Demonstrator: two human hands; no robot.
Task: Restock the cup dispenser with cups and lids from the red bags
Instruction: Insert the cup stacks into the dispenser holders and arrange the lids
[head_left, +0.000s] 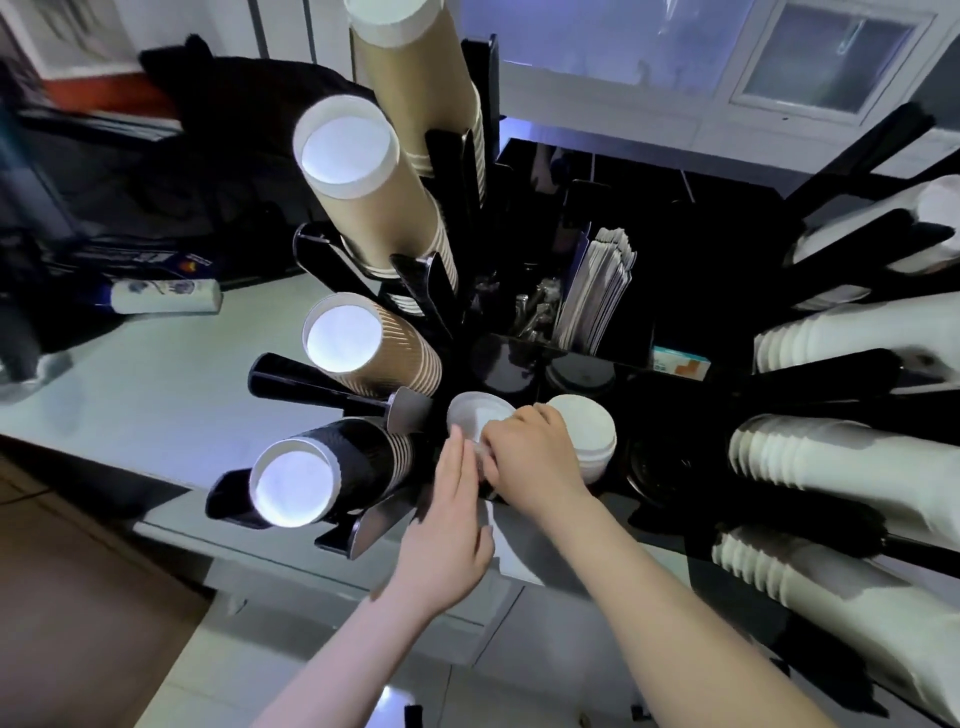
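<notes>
Four cup stacks already fill the dispenser's left slots, long axes fanning up and outward; head view shows lids pending. Right hand grips a white lid stack over a front well; left hand, fingers straight, steadies it

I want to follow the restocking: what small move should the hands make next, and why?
Probably press the lids down into their slot: the right hand is curled over them, the left hand lies flat alongside, and the stack seems unseated.
</notes>
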